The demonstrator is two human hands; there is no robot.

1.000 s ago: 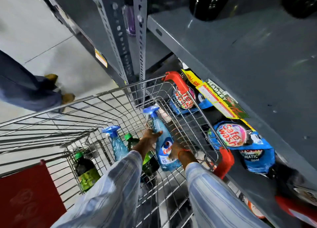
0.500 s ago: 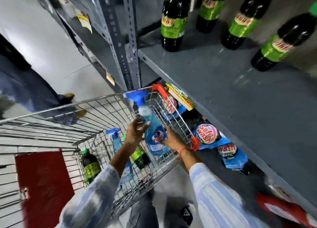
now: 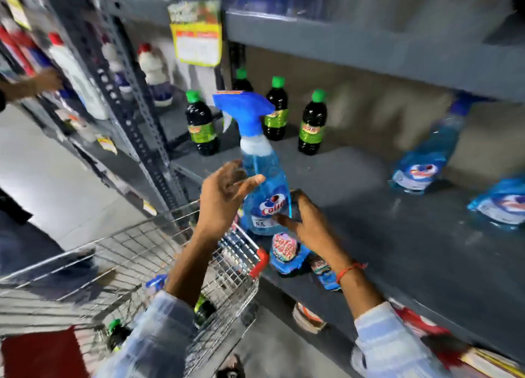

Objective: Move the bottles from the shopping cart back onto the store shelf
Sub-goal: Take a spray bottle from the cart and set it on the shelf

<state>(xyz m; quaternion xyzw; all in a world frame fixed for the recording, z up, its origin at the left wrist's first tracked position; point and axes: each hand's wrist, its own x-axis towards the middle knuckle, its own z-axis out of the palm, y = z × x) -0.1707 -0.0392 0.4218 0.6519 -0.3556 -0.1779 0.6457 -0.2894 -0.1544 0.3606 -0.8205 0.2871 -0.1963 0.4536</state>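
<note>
A blue spray bottle (image 3: 262, 184) of glass cleaner stands upright between my hands, at the front edge of the grey shelf (image 3: 369, 235). My left hand (image 3: 224, 198) presses its left side with loose fingers. My right hand (image 3: 306, 221) grips its lower right side. Whether its base touches the shelf I cannot tell. Behind it on the shelf stand several dark bottles with green caps (image 3: 312, 127). Blue spray bottles (image 3: 426, 156) lie at the right. The wire shopping cart (image 3: 127, 249) below left holds another blue sprayer (image 3: 154, 282) and a dark green-capped bottle (image 3: 116, 332).
A perforated steel post (image 3: 127, 93) divides the shelving. Another person's hand (image 3: 42, 85) reaches into the left bay, among white red-capped bottles (image 3: 153, 68). A yellow price card (image 3: 196, 36) hangs from the upper shelf. Blue pouches (image 3: 284, 252) lie on the lower shelf beside the cart's red corner (image 3: 260, 264).
Both hands have lifted the blue spray bottle out of the cart and up to the shelf's front edge. The view has swung upward from the cart to the shelf.
</note>
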